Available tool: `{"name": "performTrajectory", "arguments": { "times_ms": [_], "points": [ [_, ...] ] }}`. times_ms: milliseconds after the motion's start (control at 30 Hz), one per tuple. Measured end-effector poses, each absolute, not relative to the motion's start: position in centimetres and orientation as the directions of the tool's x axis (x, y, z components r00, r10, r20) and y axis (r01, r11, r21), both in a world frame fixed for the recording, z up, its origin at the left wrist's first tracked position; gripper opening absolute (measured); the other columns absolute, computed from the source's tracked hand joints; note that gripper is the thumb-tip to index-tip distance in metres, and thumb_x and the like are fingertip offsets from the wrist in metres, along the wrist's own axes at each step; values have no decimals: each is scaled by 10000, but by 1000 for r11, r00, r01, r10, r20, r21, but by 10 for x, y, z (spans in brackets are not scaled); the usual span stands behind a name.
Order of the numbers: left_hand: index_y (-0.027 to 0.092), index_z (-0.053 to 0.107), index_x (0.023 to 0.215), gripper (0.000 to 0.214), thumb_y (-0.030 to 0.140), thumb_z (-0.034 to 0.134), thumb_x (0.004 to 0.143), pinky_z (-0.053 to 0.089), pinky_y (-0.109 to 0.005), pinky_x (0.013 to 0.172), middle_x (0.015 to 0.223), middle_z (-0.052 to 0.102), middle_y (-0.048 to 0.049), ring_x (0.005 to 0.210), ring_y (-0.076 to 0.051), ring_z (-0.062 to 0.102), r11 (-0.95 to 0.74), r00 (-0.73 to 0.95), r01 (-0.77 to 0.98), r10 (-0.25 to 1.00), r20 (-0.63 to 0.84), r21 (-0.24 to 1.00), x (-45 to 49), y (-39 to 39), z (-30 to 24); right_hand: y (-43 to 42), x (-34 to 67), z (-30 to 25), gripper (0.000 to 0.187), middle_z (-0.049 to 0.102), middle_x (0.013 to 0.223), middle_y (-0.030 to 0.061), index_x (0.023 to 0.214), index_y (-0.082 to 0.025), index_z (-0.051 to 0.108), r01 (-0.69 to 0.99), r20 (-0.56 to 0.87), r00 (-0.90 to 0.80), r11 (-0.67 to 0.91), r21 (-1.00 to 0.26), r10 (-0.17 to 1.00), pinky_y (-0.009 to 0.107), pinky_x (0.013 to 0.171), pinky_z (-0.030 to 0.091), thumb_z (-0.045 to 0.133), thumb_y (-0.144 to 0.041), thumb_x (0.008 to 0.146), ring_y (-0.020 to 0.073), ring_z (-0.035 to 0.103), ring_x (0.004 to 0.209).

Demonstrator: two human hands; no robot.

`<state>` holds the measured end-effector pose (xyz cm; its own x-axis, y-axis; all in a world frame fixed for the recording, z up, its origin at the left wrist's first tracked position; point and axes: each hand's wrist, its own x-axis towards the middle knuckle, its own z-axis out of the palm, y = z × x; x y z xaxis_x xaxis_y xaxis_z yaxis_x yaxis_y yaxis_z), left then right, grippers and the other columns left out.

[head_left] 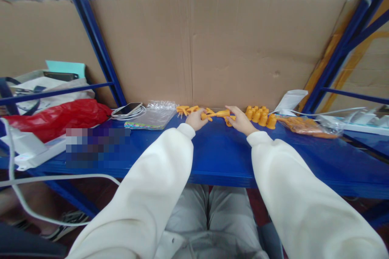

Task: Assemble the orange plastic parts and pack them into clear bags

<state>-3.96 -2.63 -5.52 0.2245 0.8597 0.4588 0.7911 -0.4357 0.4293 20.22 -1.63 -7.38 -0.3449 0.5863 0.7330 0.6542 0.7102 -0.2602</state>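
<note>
Both my arms reach to the back of the blue shelf, toward a row of small orange plastic parts. My left hand [195,119] is closed on an orange plastic piece [205,116] that shows at its fingertips. My right hand [242,121], its fingers bent, grips another orange plastic piece [224,113] just to the right. Too small to make out are the exact shapes, and whether the two pieces touch. Left of my left hand lie thin branching orange parts [182,109]. Beside my right hand stand several orange cup-shaped pieces [263,118] in rows.
A cardboard panel [237,48] rises behind the blue shelf [221,158]. Leftward are a clear plastic bag [158,115], a phone [129,108] with white cable, a red bag [69,117] and a power strip [45,153]. A bag of orange parts [310,126] lies right. Blue posts [97,40] flank the panel.
</note>
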Motion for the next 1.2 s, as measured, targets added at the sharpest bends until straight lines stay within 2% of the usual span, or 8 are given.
{"name": "performTrajectory", "arguments": {
  "times_ms": [200, 367, 567, 733, 833, 933, 1033, 1200],
  "points": [
    [189, 644, 1160, 341, 233, 643, 821, 523, -303, 738, 729, 677, 1, 697, -192, 656, -464, 230, 773, 841, 490, 433, -40, -26, -55, -18, 202, -72, 488, 630, 1329, 146, 1359, -198, 584, 646, 738, -330, 711, -279, 589, 502, 1073, 489, 528, -229, 875, 273, 603, 1231],
    [184, 602, 1209, 325, 187, 582, 885, 546, -287, 738, 649, 619, 36, 607, -161, 653, -457, 205, 736, 853, 480, 499, -40, -23, -58, -18, 201, -74, 468, 648, 1297, 165, 1343, -175, 592, 632, 721, -304, 698, -335, 622, 497, 1025, 525, 559, -274, 887, 271, 669, 1115],
    [192, 577, 1224, 326, 168, 596, 899, 578, -295, 756, 726, 659, 21, 606, -144, 673, -463, 189, 707, 852, 489, 534, -40, -21, -61, -14, 198, -78, 481, 698, 1218, 151, 1331, -186, 600, 569, 684, -215, 658, -493, 698, 486, 937, 573, 615, -368, 885, 259, 710, 1005],
    [204, 579, 1262, 379, 169, 611, 886, 581, -296, 771, 850, 700, -6, 661, -147, 683, -469, 187, 702, 848, 497, 536, -41, -18, -62, -11, 196, -78, 514, 727, 1085, 137, 1241, -182, 638, 462, 676, -144, 653, -600, 723, 468, 911, 585, 670, -507, 844, 264, 712, 1010],
    [213, 575, 1299, 428, 171, 627, 876, 573, -286, 783, 929, 713, -20, 706, -149, 678, -475, 191, 709, 841, 506, 521, -40, -17, -61, -13, 194, -76, 555, 732, 965, 107, 1177, -190, 644, 387, 632, -112, 619, -683, 767, 425, 791, 620, 646, -622, 828, 239, 728, 850],
    [218, 585, 1291, 414, 178, 634, 881, 563, -276, 792, 910, 710, -15, 712, -146, 669, -482, 199, 715, 835, 513, 506, -38, -20, -59, -16, 194, -75, 584, 714, 818, 74, 1072, -183, 654, 374, 592, -79, 574, -729, 802, 379, 691, 620, 603, -706, 817, 202, 701, 673],
    [214, 596, 1273, 402, 178, 651, 877, 562, -277, 795, 938, 712, -28, 748, -157, 678, -479, 186, 723, 829, 527, 498, -36, -24, -57, -18, 194, -74, 598, 686, 725, 45, 1002, -190, 652, 375, 584, -54, 559, -740, 810, 350, 656, 609, 569, -751, 811, 186, 681, 620],
    [221, 619, 1233, 371, 168, 662, 868, 574, -290, 794, 917, 712, -27, 771, -169, 692, -484, 171, 708, 824, 540, 514, -35, -28, -53, -19, 193, -74, 615, 703, 834, 53, 1154, -192, 612, 321, 583, -78, 574, -754, 809, 360, 674, 612, 642, -689, 793, 188, 690, 655]
  ]
}}
